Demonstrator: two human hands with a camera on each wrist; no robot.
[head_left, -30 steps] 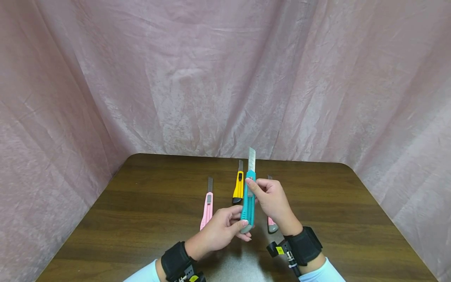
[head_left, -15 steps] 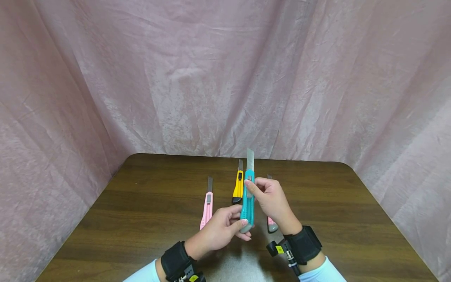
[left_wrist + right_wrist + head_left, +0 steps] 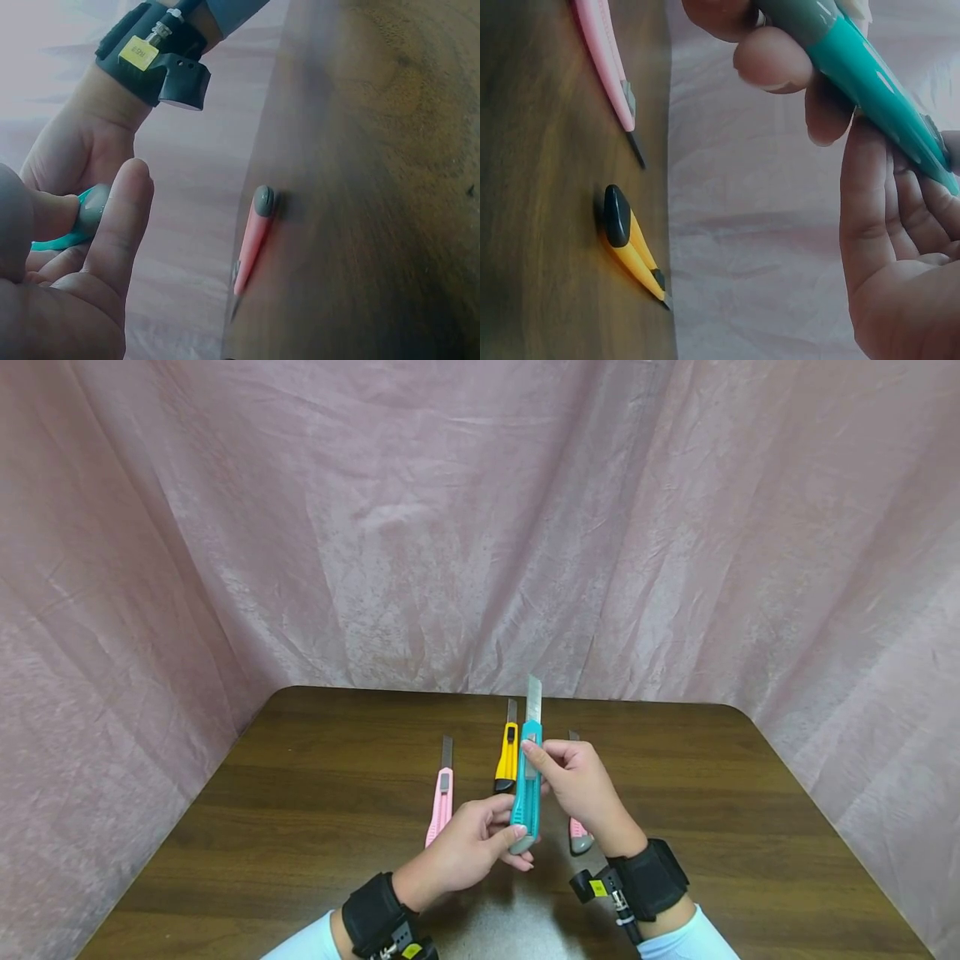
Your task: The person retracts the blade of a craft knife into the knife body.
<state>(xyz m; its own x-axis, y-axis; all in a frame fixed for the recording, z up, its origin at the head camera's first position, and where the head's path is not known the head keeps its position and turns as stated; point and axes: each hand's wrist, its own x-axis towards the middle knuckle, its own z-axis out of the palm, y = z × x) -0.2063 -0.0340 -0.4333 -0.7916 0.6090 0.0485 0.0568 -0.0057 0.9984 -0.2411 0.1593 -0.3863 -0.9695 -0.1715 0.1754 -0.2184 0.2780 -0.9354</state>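
Note:
Both hands hold a teal utility knife above the table, its long blade out and pointing away. The left hand pinches the grey butt end between thumb and fingers. Higher on the body, the right hand grips it with the thumb at the slider and the fingers behind. In the right wrist view the teal body runs diagonally between the two hands. From the left wrist, only the grey end and a bit of teal show past the fingers.
On the wooden table lie a pink utility knife at left, a yellow utility knife behind the teal one, and a pink-and-grey utility knife partly hidden by the right hand. All show extended blades. A pink curtain hangs behind.
The teal utility knife has shifted very slightly left over the last second, staying in both hands. The other knives lie where they were.

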